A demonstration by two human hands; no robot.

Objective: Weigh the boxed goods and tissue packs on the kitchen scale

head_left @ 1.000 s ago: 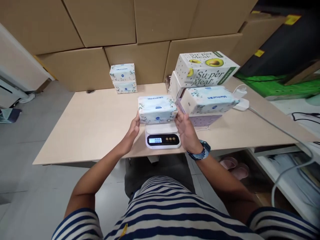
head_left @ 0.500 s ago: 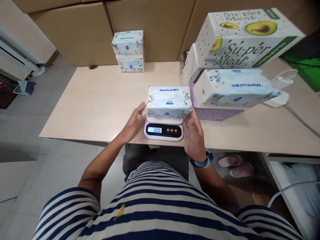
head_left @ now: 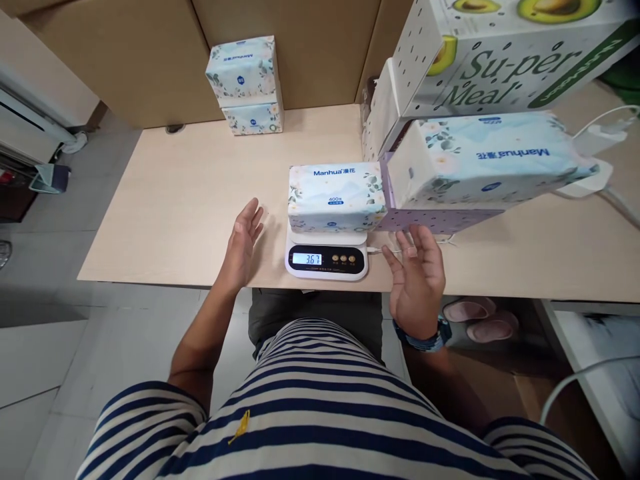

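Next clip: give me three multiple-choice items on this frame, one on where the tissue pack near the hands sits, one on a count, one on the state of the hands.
1. Where is the tissue pack?
A. on the scale
B. on the floor
C. in the left hand

2. How many tissue packs are stacked at the far edge of the table?
A. two
B. four
C. none

3. How are the hands?
A. both gripping the pack
B. both open, apart from the pack
C. one pressing the scale's buttons

Answers: 1 A, it rests on the scale, whose display is lit. 2 A, the stacked packs are one on another. 3 B, left hand and right hand show open palms.
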